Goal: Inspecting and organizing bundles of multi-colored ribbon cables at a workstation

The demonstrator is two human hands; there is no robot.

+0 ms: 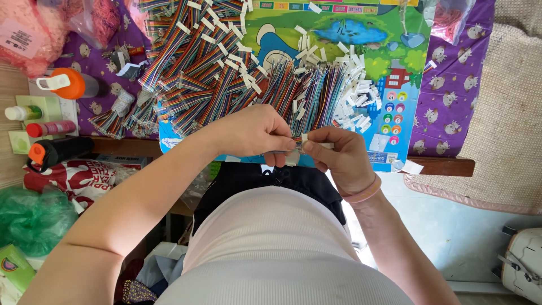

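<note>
Cable piece (298, 142) pinched between left hand (257, 134) fingertips and right hand (339, 153) fingertips.

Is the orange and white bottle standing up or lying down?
Lying down. The bottle rests on its side on the purple cloth.

Both forearms angle in from seven and five o'clock. The left hand (254, 133) and right hand (339, 155) meet at centre, fingertips pinched together, knuckles up.
</note>
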